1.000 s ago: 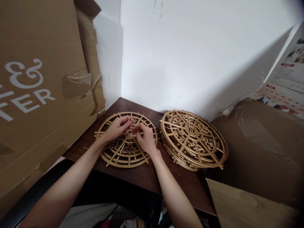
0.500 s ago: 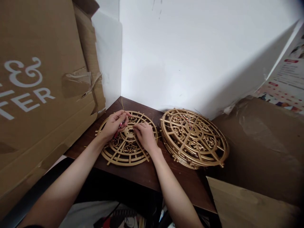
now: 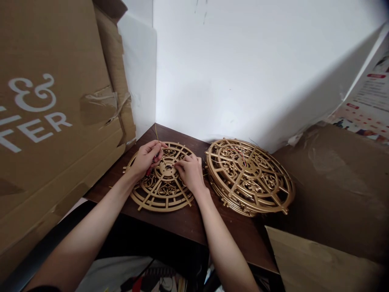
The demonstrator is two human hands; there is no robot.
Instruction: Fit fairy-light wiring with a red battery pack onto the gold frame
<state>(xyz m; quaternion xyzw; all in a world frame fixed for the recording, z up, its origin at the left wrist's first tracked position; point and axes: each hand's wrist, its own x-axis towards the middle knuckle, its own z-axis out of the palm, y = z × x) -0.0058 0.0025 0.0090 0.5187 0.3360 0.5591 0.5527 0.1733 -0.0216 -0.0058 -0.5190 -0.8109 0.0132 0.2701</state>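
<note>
A round gold openwork frame (image 3: 165, 205) with scroll patterns lies flat on a dark brown tabletop (image 3: 182, 225). Over its left part, my left hand (image 3: 146, 158) is closed, pinching a thin yellowish wire (image 3: 156, 132) that sticks up past the fingers and runs down toward the hub. A small red-handled tool (image 3: 148, 171) is tucked in the same hand; its kind is hidden by the fingers. At the right of the centre hole (image 3: 168, 166), my right hand (image 3: 191, 170) pinches what looks like a thin wire end at the hub.
Right of the frame stands a stack of similar gold frames (image 3: 249, 178), with red and white wires (image 3: 241, 153) on top. A large cardboard box (image 3: 60, 162) rises at the left and another box (image 3: 334, 190) at the right. A white wall (image 3: 231, 73) closes off the back.
My right hand has shifted slightly right, away from the hub's centre, uncovering more of the hole. The left hand stays nearly in place with the wire.
</note>
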